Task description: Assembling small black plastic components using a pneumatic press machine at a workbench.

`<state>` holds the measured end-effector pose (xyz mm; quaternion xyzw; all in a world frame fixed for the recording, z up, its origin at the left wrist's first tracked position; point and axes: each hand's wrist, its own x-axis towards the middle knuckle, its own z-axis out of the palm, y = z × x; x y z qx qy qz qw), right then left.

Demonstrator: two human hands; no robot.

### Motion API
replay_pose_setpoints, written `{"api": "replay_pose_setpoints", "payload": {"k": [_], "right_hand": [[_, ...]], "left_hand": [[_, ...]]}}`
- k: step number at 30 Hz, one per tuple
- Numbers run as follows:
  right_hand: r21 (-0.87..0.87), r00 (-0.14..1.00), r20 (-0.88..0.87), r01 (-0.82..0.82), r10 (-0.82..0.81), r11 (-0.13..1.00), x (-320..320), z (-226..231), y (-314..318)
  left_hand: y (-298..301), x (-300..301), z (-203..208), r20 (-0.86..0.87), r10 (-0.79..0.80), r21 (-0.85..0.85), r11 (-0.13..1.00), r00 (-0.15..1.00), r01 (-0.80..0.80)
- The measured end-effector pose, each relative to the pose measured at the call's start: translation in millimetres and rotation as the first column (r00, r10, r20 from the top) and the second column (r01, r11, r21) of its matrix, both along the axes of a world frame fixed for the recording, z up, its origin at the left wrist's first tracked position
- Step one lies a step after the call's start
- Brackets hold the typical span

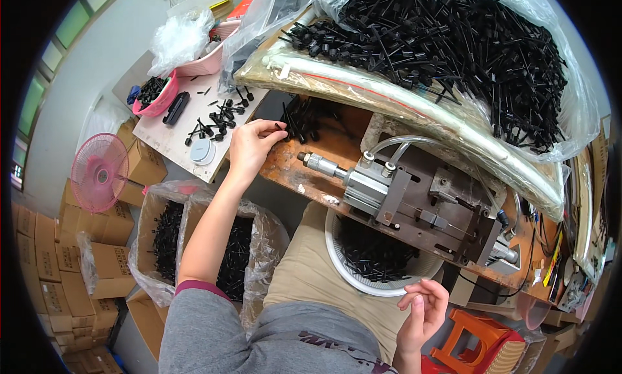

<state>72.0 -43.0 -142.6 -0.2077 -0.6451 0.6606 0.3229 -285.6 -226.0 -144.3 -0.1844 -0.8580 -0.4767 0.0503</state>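
My left hand (254,147) reaches to the left end of the wooden bench, thumb and forefinger pinched on a small black stemmed part at the edge of a loose pile of black stemmed parts (298,120). Most of the pinched part is hidden by the fingers. To the right of this hand, a metal pneumatic cylinder (366,189) with clear hoses is mounted on a dark fixture plate (421,209). My right hand (422,314) hangs in the air over my lap, near the white basket (332,244); its fingers are loosely bent and apart, with nothing visible in them.
A large plastic-lined tray (402,92) heaped with black stemmed parts rises behind the fixture. At left, a white table (181,137) carries more parts and a pink basket (159,99). Lined cartons (188,212), a pink fan (100,173) and an orange stool (476,335) surround me.
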Motion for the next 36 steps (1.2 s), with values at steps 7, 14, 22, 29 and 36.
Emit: {"api": "replay_pose_setpoints", "payload": {"k": [7, 14, 22, 29, 36], "right_hand": [[0.152, 0.991, -0.133, 0.049, -0.029, 0.987, 4, -3, 15], [0.446, 0.94, -0.259, 0.319, -0.221, 0.836, -30, 41, 80], [0.947, 0.903, -0.253, 0.304, -0.346, 0.101, -139, 120, 170], [0.985, 0.72, 0.052, -0.151, -0.692, -0.083, -181, 136, 209], [0.991, 0.856, 0.072, -0.003, -0.512, 0.135, -160, 120, 230]], "left_hand": [[-2, 5, 8, -0.163, -0.004, 0.015, 1.0, 0.987, 0.007], [2, 71, 34, -0.223, -0.108, 0.276, 0.946, 0.969, 0.169], [22, 132, 39, -0.554, -0.434, -0.053, 0.87, 0.711, 0.491], [37, 167, 26, -0.514, -0.549, -0.099, 0.801, 0.659, 0.59], [39, 173, 11, -0.512, -0.569, -0.089, 0.781, 0.644, 0.619]]}}
